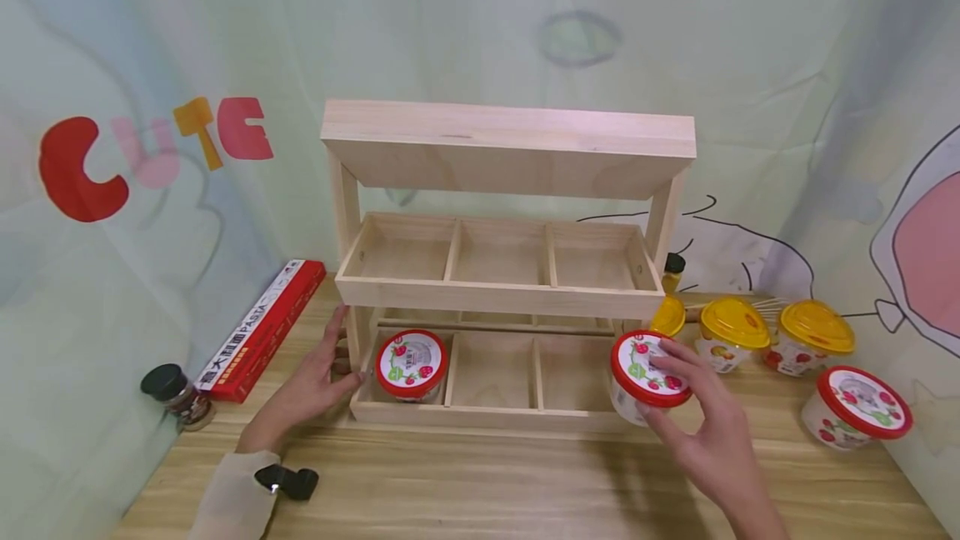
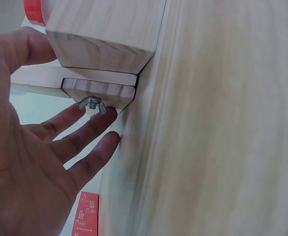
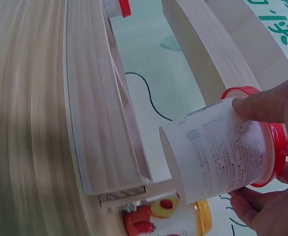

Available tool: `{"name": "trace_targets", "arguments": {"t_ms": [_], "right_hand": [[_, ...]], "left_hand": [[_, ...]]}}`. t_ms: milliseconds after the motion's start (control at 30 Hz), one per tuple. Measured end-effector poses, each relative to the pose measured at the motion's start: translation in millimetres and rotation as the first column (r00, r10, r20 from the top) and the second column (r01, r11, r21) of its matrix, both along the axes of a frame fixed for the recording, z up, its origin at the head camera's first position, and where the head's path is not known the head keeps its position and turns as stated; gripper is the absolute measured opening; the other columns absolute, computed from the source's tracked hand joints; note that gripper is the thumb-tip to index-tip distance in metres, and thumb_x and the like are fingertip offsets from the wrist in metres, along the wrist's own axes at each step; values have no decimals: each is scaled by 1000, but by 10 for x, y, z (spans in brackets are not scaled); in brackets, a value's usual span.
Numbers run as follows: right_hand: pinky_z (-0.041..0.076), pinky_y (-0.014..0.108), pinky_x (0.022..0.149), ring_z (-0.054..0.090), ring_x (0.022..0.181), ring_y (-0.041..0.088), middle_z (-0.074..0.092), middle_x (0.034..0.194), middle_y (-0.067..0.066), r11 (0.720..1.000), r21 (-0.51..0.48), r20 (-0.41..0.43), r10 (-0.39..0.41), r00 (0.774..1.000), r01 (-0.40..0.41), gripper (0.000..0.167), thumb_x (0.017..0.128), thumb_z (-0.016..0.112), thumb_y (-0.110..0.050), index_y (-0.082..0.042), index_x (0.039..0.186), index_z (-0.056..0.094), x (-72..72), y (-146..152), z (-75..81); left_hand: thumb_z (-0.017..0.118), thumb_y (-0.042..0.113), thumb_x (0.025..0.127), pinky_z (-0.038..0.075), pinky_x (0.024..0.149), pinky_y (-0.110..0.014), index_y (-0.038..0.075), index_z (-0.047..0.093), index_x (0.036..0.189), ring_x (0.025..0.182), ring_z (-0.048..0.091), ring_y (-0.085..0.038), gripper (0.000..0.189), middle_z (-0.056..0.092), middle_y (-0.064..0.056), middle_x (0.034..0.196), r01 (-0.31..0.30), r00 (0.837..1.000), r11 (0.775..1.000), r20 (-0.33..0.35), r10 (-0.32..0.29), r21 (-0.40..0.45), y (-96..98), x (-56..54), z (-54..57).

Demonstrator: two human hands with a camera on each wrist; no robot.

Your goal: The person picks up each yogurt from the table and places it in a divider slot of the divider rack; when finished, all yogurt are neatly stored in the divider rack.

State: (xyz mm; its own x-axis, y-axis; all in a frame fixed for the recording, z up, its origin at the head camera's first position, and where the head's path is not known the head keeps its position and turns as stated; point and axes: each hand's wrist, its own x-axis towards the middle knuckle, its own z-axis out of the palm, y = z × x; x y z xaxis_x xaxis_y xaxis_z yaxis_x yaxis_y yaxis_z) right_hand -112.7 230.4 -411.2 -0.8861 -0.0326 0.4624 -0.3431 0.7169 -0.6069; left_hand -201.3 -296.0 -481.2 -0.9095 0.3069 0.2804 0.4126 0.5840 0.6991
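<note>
A two-tier wooden rack point(image 1: 502, 298) with divided compartments stands on the table. My right hand point(image 1: 708, 432) grips a red-lidded tub point(image 1: 633, 394) by its rim, thumb on one side and fingers on the other. In the right wrist view this tub point(image 3: 222, 147) is raised off the table near the rack's right end. Another red-lidded tub point(image 1: 411, 365) sits in the lower tier's left compartment. At the rack's lower left end is my left hand point(image 1: 318, 386), its thumb by the front corner. The left wrist view shows its fingers loosely bent around a wing nut point(image 2: 92, 103).
Several yellow-lidded tubs point(image 1: 735, 323) and a third red-lidded tub point(image 1: 855, 411) stand on the right. Left of the rack lie a red pasta box point(image 1: 262, 327) and a black-capped jar point(image 1: 178, 397). A dark-capped bottle point(image 1: 673, 272) is behind the rack's right end.
</note>
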Motion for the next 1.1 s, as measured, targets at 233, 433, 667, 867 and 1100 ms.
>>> {"name": "trace_targets", "arguments": {"t_ms": [233, 433, 667, 867, 1100], "right_hand": [[40, -2, 101, 57, 137, 28, 57, 160, 2, 996, -44, -8, 77, 997, -77, 63, 84, 89, -4, -28, 138, 67, -74, -135, -15], [44, 3, 103, 55, 137, 19, 59, 158, 2, 990, -56, -23, 127, 992, -128, 64, 80, 91, -2, -27, 135, 69, -140, -246, -86], [52, 9, 101, 58, 135, 17, 60, 156, 3, 978, -72, -53, 192, 980, -196, 66, 77, 91, 4, -25, 133, 69, -202, -374, -199], [58, 16, 99, 62, 132, 24, 59, 157, 4, 965, -97, -54, 237, 970, -242, 63, 80, 89, 4, -24, 133, 68, -262, -488, -248], [52, 14, 107, 59, 139, 30, 56, 160, 5, 928, -175, -57, 324, 944, -329, 66, 81, 84, 11, -21, 136, 66, -339, -619, -273]], "left_hand": [[73, 3, 93, 64, 90, -65, 25, -11, 172, 119, 67, -62, 117, 40, -43, 154, -14, 1000, 1000, 9, 14, -14, 5, 17, 17], [73, 1, 94, 65, 89, -66, 24, -10, 171, 118, 67, -63, 116, 40, -44, 152, 0, 1000, 1000, -2, 0, -3, 3, 8, 34], [73, 3, 93, 65, 90, -65, 25, -11, 172, 119, 67, -61, 118, 38, -43, 155, -13, 1000, 1000, 10, 14, -12, 1, 8, 7], [73, 2, 93, 65, 88, -64, 24, -11, 172, 117, 68, -61, 117, 41, -44, 152, -9, 1000, 1000, -9, 9, -12, -9, 10, 15], [73, 0, 92, 66, 86, -63, 23, -9, 172, 115, 70, -59, 117, 45, -43, 150, 7, 1000, 1000, -23, -7, 1, -4, 11, 9]]}}
